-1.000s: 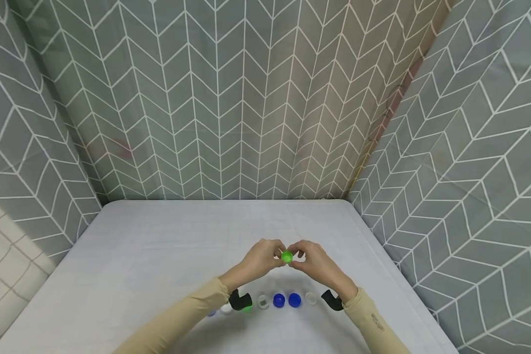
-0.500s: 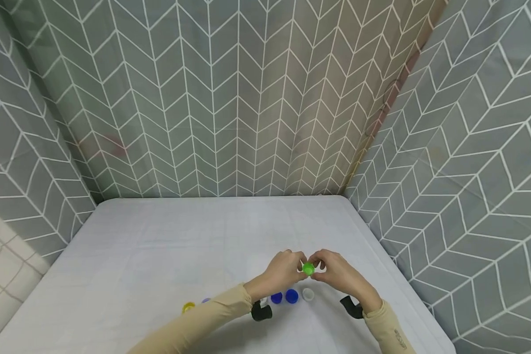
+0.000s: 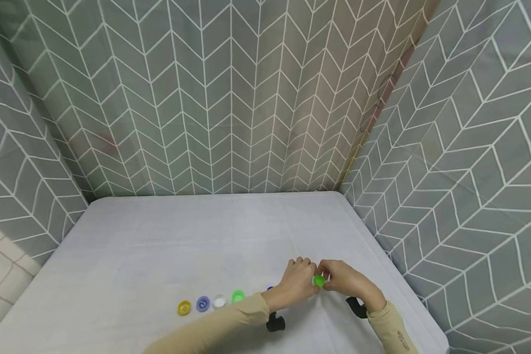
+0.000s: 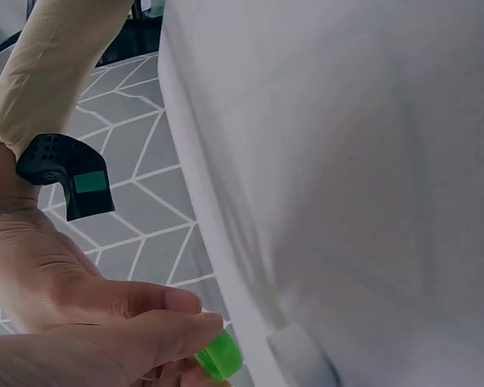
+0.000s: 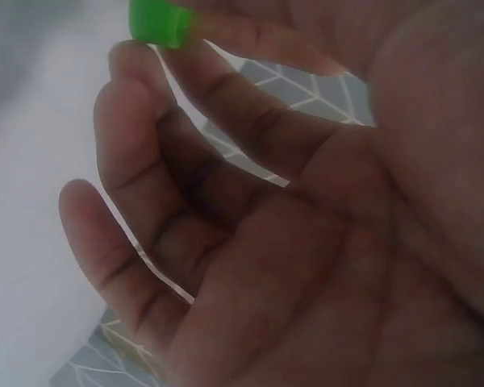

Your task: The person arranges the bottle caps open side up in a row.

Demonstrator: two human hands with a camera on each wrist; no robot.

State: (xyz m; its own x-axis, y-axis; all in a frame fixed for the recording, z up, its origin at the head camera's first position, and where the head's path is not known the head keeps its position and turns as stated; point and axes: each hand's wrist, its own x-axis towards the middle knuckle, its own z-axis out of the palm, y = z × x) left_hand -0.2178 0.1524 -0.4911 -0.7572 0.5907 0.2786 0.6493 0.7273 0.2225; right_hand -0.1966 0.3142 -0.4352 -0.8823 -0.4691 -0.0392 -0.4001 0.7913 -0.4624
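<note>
A small round green cap is held between both hands above the table's front right area. My right hand pinches it from the right; in the right wrist view the thumb and index finger meet on the cap, other fingers loosely bent. My left hand grips its left side, back of the hand turned up and partly hiding its fingers. In the left wrist view the cap shows at the fingertips, its far side hidden.
Left of the left forearm lie a yellow cap, a violet-blue cap, a whitish cap and a light green cap. A dark blue edge peeks out behind the left wrist. The white-covered table meets patterned curtains.
Both hands have moved right and nearer with the green cap. My left hand has turned over beside it. The left forearm now covers most dark blue caps, while caps farther left are uncovered.
</note>
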